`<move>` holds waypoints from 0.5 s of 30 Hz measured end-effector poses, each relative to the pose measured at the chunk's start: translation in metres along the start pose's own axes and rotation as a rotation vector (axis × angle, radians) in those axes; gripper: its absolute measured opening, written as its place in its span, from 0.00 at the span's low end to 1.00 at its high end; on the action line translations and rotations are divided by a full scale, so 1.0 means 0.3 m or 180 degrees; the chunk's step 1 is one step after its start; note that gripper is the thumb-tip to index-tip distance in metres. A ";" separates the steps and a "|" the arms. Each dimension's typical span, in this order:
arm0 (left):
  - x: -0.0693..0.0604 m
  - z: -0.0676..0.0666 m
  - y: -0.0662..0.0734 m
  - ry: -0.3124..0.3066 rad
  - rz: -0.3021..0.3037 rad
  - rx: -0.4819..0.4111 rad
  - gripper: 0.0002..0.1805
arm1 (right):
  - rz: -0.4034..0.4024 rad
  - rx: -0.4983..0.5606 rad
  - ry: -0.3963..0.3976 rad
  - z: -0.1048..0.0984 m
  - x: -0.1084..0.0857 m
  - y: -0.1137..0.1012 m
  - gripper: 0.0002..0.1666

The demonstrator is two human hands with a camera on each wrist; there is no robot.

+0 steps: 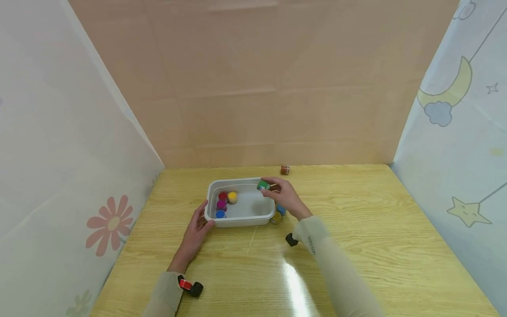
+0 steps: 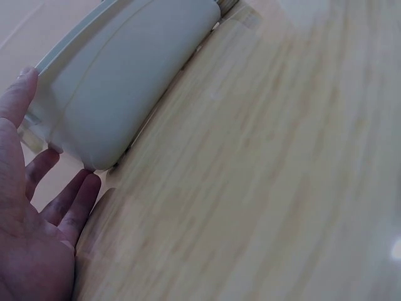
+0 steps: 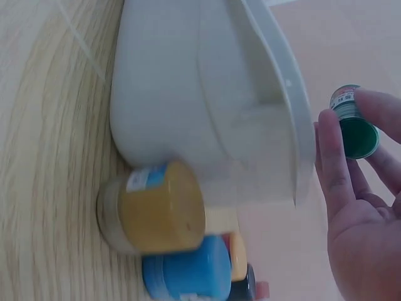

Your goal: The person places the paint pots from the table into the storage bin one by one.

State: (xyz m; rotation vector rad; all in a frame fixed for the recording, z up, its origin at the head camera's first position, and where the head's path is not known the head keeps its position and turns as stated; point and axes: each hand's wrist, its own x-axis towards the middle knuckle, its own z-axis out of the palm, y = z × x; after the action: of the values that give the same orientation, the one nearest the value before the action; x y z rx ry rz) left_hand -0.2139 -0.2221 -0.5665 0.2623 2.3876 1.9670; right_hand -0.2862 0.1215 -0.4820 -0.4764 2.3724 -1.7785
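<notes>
A white plastic box [image 1: 237,223] stands on the table. My left hand [image 1: 196,226] grips its left end, thumb [image 2: 19,97] by the rim and fingers against the outer wall. Over the box's right rim, my right hand [image 1: 286,196] pinches a small green paint jar [image 1: 263,185], seen tilted between thumb and fingers in the right wrist view. Inside the box, at the left, are a red jar [image 1: 223,196], a yellow jar [image 1: 232,197], a magenta jar [image 1: 221,205] and a blue jar [image 1: 220,214].
Just outside the box's right end sit an ochre jar [image 3: 163,210] and a light blue jar [image 3: 191,269]. Behind them show an orange jar [image 3: 237,254] and a dark one [image 3: 244,287], partly hidden. A brown jar [image 1: 284,170] lies near the table's back edge. Walls border the table.
</notes>
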 end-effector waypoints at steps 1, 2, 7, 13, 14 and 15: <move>0.000 0.000 0.000 0.0001 0.0004 -0.0001 0.38 | -0.0008 -0.0007 -0.0012 0.009 0.004 -0.003 0.30; 0.000 -0.001 0.000 0.0003 0.0003 -0.0004 0.38 | 0.0002 -0.0005 -0.0022 0.017 0.008 -0.007 0.30; 0.001 -0.002 -0.004 -0.0006 0.0007 -0.0002 0.38 | 0.0081 -0.0151 -0.0033 0.055 0.029 -0.026 0.29; 0.002 -0.001 -0.008 -0.0007 0.0015 0.0010 0.38 | 0.0111 -0.0236 -0.0065 0.095 0.049 -0.043 0.28; 0.002 -0.001 -0.008 -0.0009 0.0021 0.0004 0.38 | 0.0105 -0.0246 -0.0069 0.102 0.053 -0.044 0.28; 0.002 0.000 -0.007 -0.0010 0.0030 0.0000 0.38 | 0.0101 -0.0260 -0.0067 0.110 0.056 -0.045 0.28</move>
State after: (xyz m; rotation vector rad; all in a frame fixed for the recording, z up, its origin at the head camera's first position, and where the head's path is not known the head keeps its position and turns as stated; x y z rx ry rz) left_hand -0.2148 -0.2225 -0.5686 0.2768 2.3888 1.9690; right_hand -0.2901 0.0825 -0.4774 -0.4625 2.4318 -1.6607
